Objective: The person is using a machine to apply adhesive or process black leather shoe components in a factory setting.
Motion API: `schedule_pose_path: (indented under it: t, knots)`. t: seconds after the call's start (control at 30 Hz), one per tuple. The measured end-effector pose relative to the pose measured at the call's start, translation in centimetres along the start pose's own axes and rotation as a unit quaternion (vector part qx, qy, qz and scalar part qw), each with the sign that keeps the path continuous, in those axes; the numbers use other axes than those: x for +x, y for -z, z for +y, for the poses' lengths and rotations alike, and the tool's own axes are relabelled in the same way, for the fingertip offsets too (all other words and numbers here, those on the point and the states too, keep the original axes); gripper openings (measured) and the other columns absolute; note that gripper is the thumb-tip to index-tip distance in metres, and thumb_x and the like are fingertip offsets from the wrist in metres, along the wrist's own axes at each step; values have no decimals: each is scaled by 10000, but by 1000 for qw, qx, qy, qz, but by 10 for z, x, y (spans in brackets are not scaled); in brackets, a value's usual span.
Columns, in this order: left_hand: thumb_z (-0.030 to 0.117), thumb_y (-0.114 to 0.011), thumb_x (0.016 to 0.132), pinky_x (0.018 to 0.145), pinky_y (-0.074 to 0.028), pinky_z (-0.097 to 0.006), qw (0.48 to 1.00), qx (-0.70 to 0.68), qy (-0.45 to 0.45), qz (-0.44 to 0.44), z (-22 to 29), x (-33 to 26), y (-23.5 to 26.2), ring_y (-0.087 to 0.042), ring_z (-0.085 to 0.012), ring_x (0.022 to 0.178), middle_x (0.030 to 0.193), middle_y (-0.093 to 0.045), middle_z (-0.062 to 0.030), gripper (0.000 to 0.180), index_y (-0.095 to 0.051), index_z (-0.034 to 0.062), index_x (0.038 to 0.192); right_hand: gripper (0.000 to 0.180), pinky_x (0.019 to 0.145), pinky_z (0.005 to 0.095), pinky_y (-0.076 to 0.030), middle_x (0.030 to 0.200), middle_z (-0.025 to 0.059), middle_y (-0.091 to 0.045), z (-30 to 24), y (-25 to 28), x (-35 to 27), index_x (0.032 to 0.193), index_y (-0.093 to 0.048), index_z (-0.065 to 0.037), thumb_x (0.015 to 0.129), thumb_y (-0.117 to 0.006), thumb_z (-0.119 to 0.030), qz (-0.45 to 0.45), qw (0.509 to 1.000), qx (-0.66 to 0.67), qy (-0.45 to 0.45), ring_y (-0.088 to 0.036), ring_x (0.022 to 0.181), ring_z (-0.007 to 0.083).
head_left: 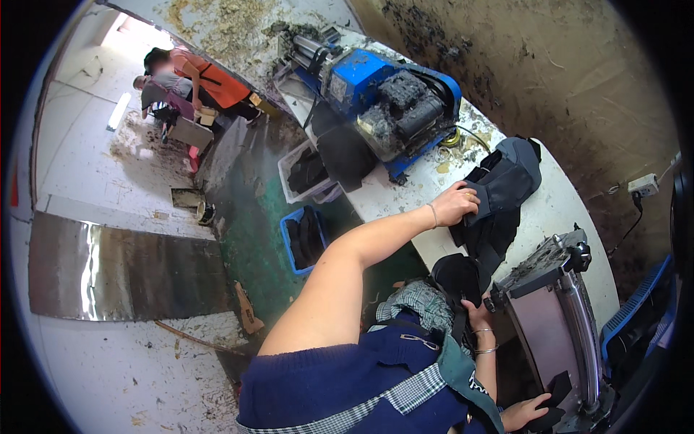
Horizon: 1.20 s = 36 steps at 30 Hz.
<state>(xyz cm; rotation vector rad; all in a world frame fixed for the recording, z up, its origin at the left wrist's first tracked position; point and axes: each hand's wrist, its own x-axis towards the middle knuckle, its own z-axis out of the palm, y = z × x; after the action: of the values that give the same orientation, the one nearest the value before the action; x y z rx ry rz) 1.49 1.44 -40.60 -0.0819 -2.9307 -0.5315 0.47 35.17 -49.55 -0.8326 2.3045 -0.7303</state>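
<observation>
My left hand [459, 205] reaches across to the white worktop, its fingers closed on the near edge of a dark grey sewn fabric piece [510, 177]. That piece is rounded and hollow, lying over more black pieces. Lower down, my right hand [478, 316], with bracelets at the wrist, grips a rounded black fabric piece [463, 277] close to my apron [416, 390]. Part of its grip is hidden by the piece. Another hand [528, 412] shows at the lower right, touching black material [558, 401]; whose it is does not show.
A blue, residue-caked machine [383, 90] stands on the white worktop [557, 202]. A machine with a chrome roller [578, 333] is at the right. White [289, 173] and blue baskets [295, 269] hold black pieces. Co-workers [210, 79] are far left; a wall socket [643, 186] is right.
</observation>
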Motion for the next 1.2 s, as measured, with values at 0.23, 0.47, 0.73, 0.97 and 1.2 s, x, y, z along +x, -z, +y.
schedule_pose_path:
  t: [0.23, 0.47, 0.73, 0.97, 1.2]
  knots:
    - [68, -679, 649, 1062, -225, -536, 998, -56, 20, 18, 72, -21, 29, -289, -408, 1330, 1416, -346, -201, 849, -339, 158, 1422, 493, 832, 438, -479, 1031, 252, -636, -41, 20, 22, 1173, -548, 10, 713, -716, -40, -30, 977, 159, 142, -610, 970, 415]
    - [285, -807, 617, 985, -318, -510, 981, -27, -83, -175, 99, -57, -50, -445, -257, 1200, 1167, -578, -95, 882, -401, 37, 1360, 640, 790, 462, -489, 1031, 249, -630, -85, 28, 30, 1179, -509, 10, 661, -815, -208, -69, 996, -30, 43, -607, 959, 426]
    - [275, -797, 572, 898, -406, -465, 945, 21, -91, -312, 92, -32, -69, -575, -236, 1037, 925, -664, -51, 353, -681, 133, 874, 750, 924, 343, -476, 1114, 110, -663, -10, 52, -36, 1169, -601, 19, 556, -892, -301, -177, 953, 156, -190, -632, 1021, 227]
    - [212, -810, 629, 811, -502, -434, 928, -115, 26, -352, 98, -23, -56, -619, -346, 982, 980, -653, -167, 522, -567, 81, 1071, 924, 1094, 390, -306, 1371, 238, -435, -1, 72, -47, 1338, -429, 6, 605, -842, -375, -71, 982, -92, -152, -397, 1302, 323]
    - [57, -705, 731, 879, -465, -426, 971, -185, 31, -147, 91, -30, -38, -555, -385, 1027, 1060, -581, -173, 479, -512, 60, 1169, 687, 990, 452, -370, 1186, 166, -591, -44, 11, -10, 1236, -543, -65, 696, -768, -425, 194, 975, -85, 60, -529, 1121, 353]
